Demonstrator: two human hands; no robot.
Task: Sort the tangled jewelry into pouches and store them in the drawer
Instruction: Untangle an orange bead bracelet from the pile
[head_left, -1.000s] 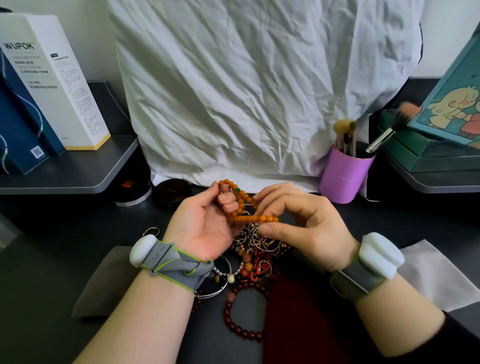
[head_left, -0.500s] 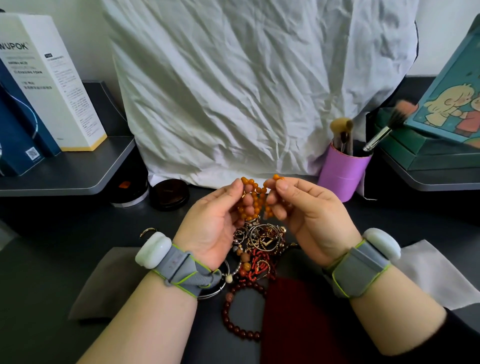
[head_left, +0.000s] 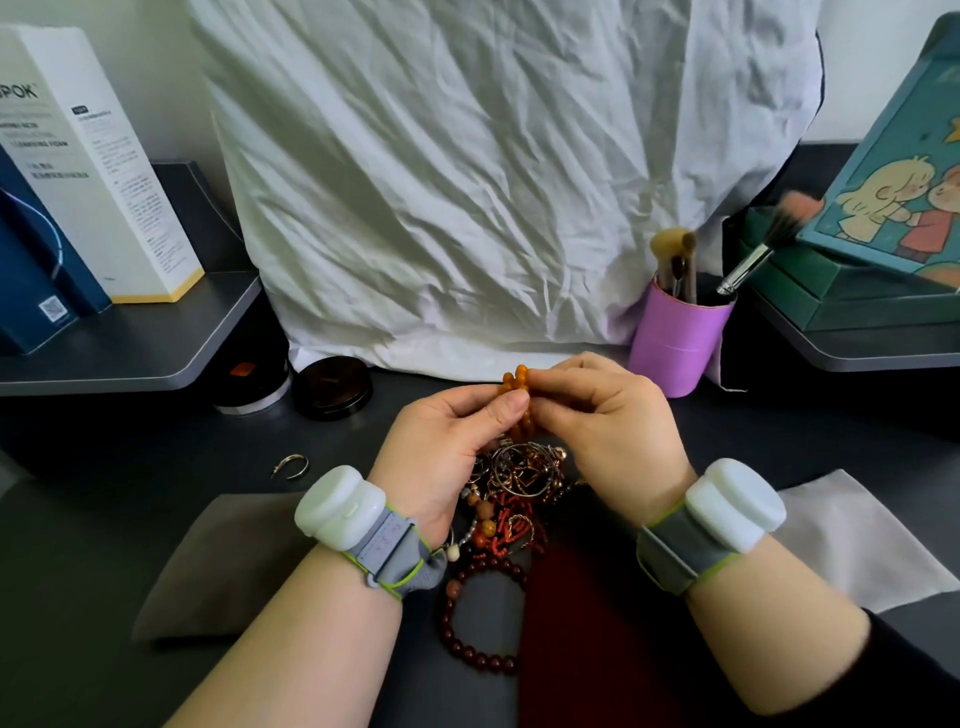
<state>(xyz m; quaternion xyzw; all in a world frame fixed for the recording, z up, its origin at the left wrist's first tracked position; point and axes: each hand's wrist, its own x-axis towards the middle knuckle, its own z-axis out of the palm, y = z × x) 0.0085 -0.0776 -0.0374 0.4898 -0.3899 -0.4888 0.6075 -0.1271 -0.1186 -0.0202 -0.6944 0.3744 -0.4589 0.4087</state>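
Head view: brushes (head_left: 675, 265) in purple cup (head_left: 675, 348)

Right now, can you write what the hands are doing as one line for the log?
step: untangling | left hand: pinches orange bead strand | right hand: pinches same strand | jewelry pile: on desk below | pouches: unfilled
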